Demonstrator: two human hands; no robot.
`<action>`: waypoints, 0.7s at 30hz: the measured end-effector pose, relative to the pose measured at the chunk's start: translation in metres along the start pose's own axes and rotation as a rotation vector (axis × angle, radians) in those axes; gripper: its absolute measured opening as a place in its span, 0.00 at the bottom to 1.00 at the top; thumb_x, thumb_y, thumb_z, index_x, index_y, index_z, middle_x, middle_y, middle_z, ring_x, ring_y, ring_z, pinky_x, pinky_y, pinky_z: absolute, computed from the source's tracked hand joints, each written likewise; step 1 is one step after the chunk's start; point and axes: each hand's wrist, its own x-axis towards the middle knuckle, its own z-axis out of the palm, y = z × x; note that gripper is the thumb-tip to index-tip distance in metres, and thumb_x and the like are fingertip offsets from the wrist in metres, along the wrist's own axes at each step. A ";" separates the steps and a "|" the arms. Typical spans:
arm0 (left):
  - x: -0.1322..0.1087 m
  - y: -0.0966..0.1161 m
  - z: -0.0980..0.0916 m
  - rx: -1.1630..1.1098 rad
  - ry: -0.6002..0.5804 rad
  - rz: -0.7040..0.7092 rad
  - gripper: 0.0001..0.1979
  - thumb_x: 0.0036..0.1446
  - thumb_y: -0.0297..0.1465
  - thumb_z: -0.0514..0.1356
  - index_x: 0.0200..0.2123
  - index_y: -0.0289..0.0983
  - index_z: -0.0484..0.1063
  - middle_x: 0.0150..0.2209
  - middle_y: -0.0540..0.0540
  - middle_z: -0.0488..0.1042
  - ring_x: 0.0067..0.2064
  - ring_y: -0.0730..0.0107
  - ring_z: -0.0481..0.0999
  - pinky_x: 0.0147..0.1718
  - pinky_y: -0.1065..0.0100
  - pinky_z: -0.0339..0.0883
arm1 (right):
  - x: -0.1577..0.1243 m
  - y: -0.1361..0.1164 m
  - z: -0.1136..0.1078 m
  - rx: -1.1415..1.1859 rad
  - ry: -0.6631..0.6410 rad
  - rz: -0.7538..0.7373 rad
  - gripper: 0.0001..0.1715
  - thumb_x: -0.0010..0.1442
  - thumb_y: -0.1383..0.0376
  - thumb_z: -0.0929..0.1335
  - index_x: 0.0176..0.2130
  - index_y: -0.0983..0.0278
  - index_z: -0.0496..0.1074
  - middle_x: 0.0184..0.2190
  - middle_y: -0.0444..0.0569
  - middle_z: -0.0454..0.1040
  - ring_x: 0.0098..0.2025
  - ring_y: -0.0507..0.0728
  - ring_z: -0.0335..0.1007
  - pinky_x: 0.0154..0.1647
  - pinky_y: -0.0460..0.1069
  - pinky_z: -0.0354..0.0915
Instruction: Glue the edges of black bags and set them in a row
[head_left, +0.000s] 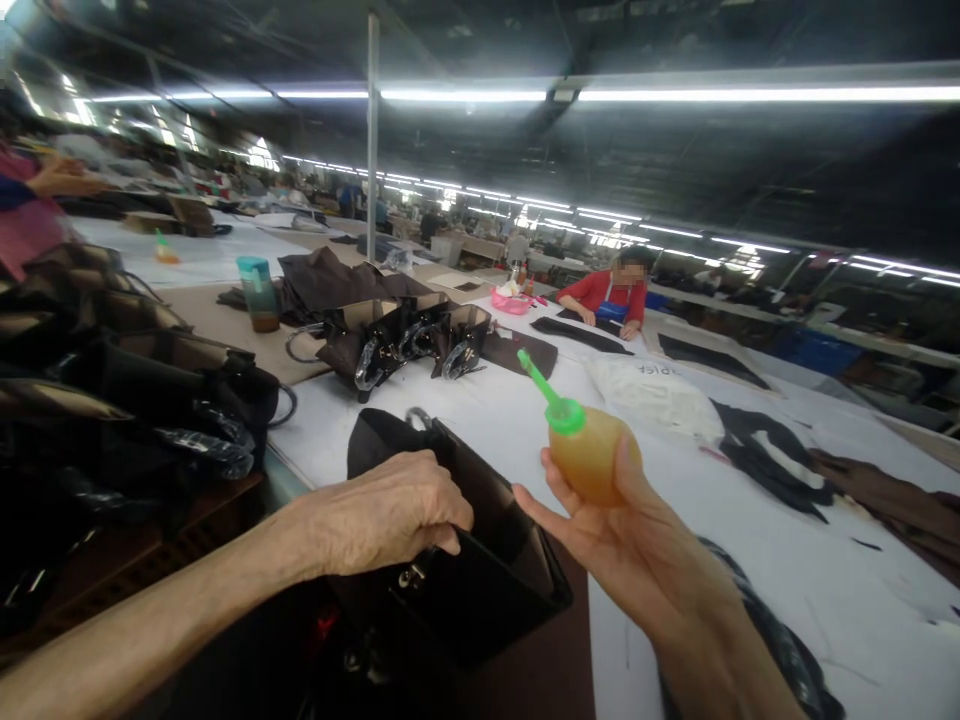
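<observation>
A black handbag (pixel 480 600) with a dark brown lining stands open at the table's near edge. My left hand (pixel 397 510) is closed on the bag's upper rim, thumb and fingers pinching the edge beside a small metal clasp. Right of the bag, my right hand (pixel 607 540) holds a squeeze bottle (pixel 592 455) of amber liquid, tilted, with its green nozzle (pixel 541 385) pointing up and to the left. The palm supports the bottle from below, thumb against its side. No liquid shows at the nozzle tip.
More black bags (pixel 142 390) crowd the left side, and several stand on the table (pixel 315 410) ahead. A teal-lidded bottle (pixel 259 295) stands behind. White cloth (pixel 652 395) and dark pieces (pixel 772 450) lie to the right. A person in red (pixel 611 290) works across the table.
</observation>
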 end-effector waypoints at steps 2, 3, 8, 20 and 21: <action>-0.006 -0.001 0.006 -0.043 0.028 -0.019 0.06 0.54 0.26 0.60 0.26 0.38 0.68 0.28 0.54 0.73 0.36 0.73 0.70 0.41 0.69 0.56 | -0.005 0.009 0.001 0.021 0.020 0.054 0.20 0.51 0.58 0.73 0.43 0.62 0.72 0.38 0.51 0.75 0.38 0.59 0.71 0.49 0.70 0.60; -0.009 -0.002 0.010 -0.075 0.053 -0.029 0.05 0.54 0.26 0.60 0.27 0.38 0.69 0.29 0.53 0.73 0.37 0.72 0.70 0.42 0.68 0.56 | -0.007 0.014 0.002 0.038 0.036 0.081 0.17 0.51 0.59 0.73 0.41 0.62 0.73 0.38 0.51 0.75 0.38 0.59 0.71 0.49 0.69 0.60; -0.023 0.000 0.026 -0.346 0.249 -0.114 0.04 0.52 0.25 0.62 0.33 0.37 0.70 0.39 0.49 0.72 0.46 0.68 0.67 0.46 0.69 0.58 | -0.012 0.031 0.007 0.018 0.014 0.068 0.15 0.54 0.59 0.71 0.42 0.62 0.72 0.38 0.52 0.75 0.39 0.59 0.71 0.49 0.67 0.61; 0.010 -0.040 0.020 -0.234 0.302 -0.948 0.34 0.33 0.46 0.66 0.43 0.34 0.65 0.40 0.40 0.71 0.42 0.54 0.70 0.35 0.64 0.64 | -0.006 0.042 0.013 0.053 0.120 0.018 0.17 0.53 0.58 0.71 0.44 0.56 0.70 0.46 0.48 0.72 0.42 0.61 0.70 0.49 0.69 0.62; 0.014 -0.046 0.020 -0.266 0.202 -0.946 0.35 0.31 0.47 0.66 0.42 0.33 0.66 0.39 0.40 0.72 0.40 0.54 0.71 0.33 0.65 0.64 | -0.007 0.042 0.013 0.060 0.135 0.021 0.17 0.54 0.58 0.71 0.44 0.56 0.70 0.46 0.48 0.72 0.42 0.60 0.70 0.49 0.69 0.62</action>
